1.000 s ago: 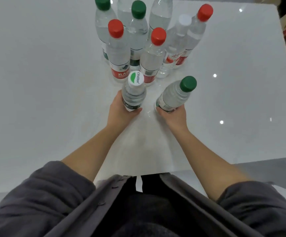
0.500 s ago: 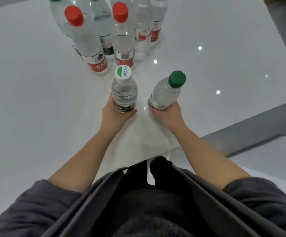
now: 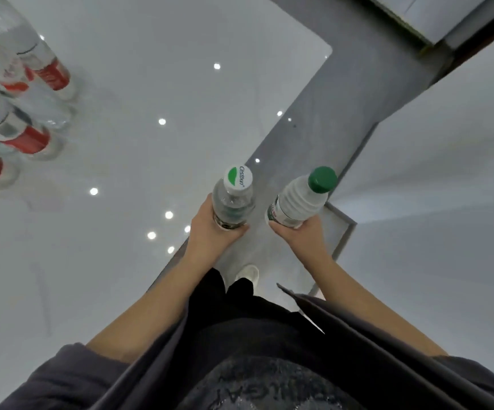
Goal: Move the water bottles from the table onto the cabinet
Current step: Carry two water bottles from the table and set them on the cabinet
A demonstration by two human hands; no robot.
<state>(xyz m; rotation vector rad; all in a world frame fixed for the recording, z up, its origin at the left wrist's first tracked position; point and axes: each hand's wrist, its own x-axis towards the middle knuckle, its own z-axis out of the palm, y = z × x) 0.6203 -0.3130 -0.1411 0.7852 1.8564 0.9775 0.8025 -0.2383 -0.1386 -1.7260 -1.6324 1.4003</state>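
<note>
My left hand (image 3: 210,236) grips a clear water bottle with a white and green cap (image 3: 234,199) around its lower body. My right hand (image 3: 302,238) grips a second bottle with a green cap (image 3: 302,201), tilted a little to the right. Both bottles hang in the air over the grey floor strip, just past the edge of the white table (image 3: 139,161). Several more bottles with red labels (image 3: 27,113) stand blurred on the table at the far left. A white cabinet surface (image 3: 435,179) fills the right side.
A grey floor strip (image 3: 325,113) runs between the table and the white surface on the right. The table's corner is at the top middle. My white shoe (image 3: 247,273) shows below my hands. A cardboard box (image 3: 435,16) sits at the top right.
I have turned to the right with both bottles lifted off the table. The group of standing bottles has slid to the far left of the view, and the white surface on the right has appeared.
</note>
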